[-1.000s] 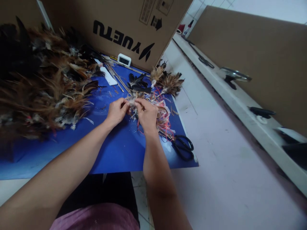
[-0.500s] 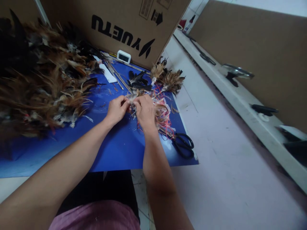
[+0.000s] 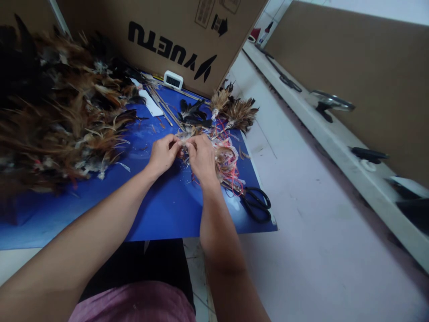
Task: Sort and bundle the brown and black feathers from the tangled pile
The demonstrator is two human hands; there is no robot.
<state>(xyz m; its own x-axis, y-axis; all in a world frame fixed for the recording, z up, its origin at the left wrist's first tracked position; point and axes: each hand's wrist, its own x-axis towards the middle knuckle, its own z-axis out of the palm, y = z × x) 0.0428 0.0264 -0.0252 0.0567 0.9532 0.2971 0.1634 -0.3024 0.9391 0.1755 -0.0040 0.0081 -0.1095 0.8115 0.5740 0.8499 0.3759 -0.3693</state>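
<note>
Feathers are pinched well inside the blue surface's near edge.

A soft, mauve-pink cloth garment, lightly wrinkled and dotted with a few tiny pale specks, covers the lower torso. Plain black cloth legwear shows beyond its hem. The smooth, tapering left forearm and right forearm are bare, as are the left grip and right grip, both human hands.

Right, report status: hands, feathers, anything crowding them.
Left hand and right hand close together, fingertips pinching pale feather tuft. Tangled red-and-white strands crowding right hand. Black-handled scissors lying beside right forearm.
</note>
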